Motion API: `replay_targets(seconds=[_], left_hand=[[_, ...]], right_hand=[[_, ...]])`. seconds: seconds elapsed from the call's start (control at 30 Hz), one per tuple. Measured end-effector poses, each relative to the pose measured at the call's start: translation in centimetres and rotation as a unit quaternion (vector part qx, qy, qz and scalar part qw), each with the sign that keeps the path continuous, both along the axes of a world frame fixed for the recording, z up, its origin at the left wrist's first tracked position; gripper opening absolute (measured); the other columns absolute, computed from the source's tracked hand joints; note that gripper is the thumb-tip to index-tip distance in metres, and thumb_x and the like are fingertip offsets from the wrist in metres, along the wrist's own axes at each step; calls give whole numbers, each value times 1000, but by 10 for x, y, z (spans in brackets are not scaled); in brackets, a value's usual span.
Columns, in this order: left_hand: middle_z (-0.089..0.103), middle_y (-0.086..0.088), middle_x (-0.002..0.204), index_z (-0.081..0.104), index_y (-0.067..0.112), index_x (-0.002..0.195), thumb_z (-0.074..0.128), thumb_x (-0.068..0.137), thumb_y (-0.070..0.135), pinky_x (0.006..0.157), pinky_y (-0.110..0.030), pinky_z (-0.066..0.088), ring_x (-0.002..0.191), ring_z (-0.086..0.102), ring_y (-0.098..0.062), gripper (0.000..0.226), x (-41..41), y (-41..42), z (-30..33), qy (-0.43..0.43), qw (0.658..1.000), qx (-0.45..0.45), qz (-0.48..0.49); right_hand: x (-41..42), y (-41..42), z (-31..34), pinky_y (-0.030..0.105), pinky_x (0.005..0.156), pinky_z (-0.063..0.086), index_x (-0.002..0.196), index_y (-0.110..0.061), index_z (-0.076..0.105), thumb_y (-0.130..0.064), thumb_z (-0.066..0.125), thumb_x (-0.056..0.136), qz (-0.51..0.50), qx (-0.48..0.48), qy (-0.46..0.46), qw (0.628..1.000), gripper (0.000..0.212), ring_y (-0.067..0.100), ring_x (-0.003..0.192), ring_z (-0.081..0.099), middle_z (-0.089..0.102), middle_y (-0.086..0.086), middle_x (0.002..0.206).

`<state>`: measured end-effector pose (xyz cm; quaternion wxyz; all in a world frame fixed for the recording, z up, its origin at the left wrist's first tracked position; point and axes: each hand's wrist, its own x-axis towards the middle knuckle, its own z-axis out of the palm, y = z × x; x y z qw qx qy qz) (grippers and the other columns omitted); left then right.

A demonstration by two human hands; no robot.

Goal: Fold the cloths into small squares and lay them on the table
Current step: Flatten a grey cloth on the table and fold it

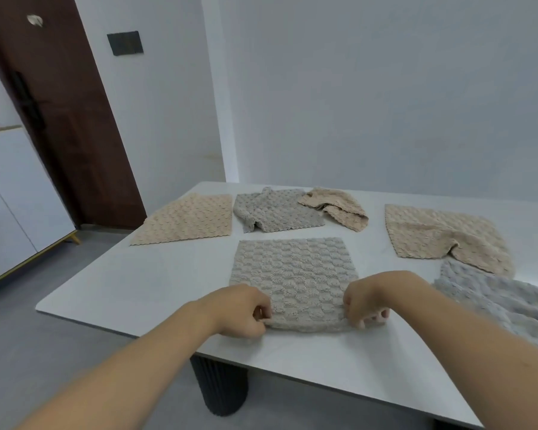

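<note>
Both hands' fingers [263, 313] pinch the grey cloth's [292, 274] near corners; beige cloths [187, 220] lie beyond.

Head cam, looks fwd and down (wide-angle), close over white table [156, 280]

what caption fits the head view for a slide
Both hands, left hand and right hand, pinch the grey cloth's near corners.

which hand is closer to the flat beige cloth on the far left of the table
Left. The left hand lies nearest the flat beige cloth, below and right of it; the right hand lies farther right.
</note>
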<state>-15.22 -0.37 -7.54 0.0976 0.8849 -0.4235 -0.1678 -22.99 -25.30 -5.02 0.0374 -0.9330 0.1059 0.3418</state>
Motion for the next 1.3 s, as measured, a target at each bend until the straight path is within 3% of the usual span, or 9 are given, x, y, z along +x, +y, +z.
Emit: replay_targets(seconds=[0.1,0.27,0.37,0.43,0.5,0.57,0.7,1.13,1.3], left_hand=[[70,6,87,70,22,90,58,79,37,74,-35,55,77,65,-11,22,3,-6,14,90,994,-18,56],[67,-5,99,65,10,96,38,98,27,79,-40,54,87,65,-20,32,44,-26,25,-109,979,-113,130],[54,-6,130,56,8,127,31,103,25,98,-40,45,116,54,-23,39,73,-50,18,-124,969,-140,159],[51,-8,134,52,6,130,31,103,25,100,-40,42,119,50,-23,39,90,-72,11,-122,968,-151,158],[48,-12,141,48,5,135,31,104,26,107,-41,36,127,44,-25,41,102,-95,1,-138,967,-156,145],[35,-11,154,35,6,147,27,105,31,117,-42,23,142,29,-25,49,109,-109,-15,-139,971,-145,130],[4,2,165,10,18,157,14,104,44,122,-41,-2,150,-2,-15,59,115,-110,-62,-124,986,-26,111],[-3,5,164,2,22,157,12,104,45,122,-39,-5,150,-6,-12,59,123,-112,-66,-127,985,-14,116],[-5,3,164,0,21,157,7,103,48,121,-35,-4,150,-6,-14,61,133,-75,-67,-129,981,-1,142]], right_hand=[[3,-5,2,27,68,51,89,-11,64,-25,60,82,-48,92,-13,995,16,17,69,61,66,2,82],[38,-11,8,34,92,49,116,-11,62,-19,42,95,-49,95,-291,951,30,19,103,60,63,5,120],[72,-2,5,33,94,45,139,-15,46,-19,34,100,-48,111,-358,926,41,21,117,54,49,4,141],[98,5,-1,37,99,44,142,-15,41,-22,32,102,-36,107,-377,919,42,23,121,51,45,4,145],[120,8,-12,41,106,38,140,-12,40,-24,31,102,-13,75,-386,919,41,26,128,44,42,8,146],[134,7,-32,42,117,21,149,-9,28,-27,27,103,-1,50,-375,926,49,26,143,25,25,10,157],[136,-2,-83,41,121,-1,155,-17,8,-37,14,103,-21,9,-333,943,56,16,149,0,2,-1,163],[139,-7,-91,39,121,-5,155,-20,3,-41,10,102,-17,3,-339,941,57,13,149,-5,-3,-4,162],[121,-25,-88,37,120,-6,155,-22,-3,-45,6,102,-29,-1,-316,948,59,14,148,-9,-9,-4,162]])
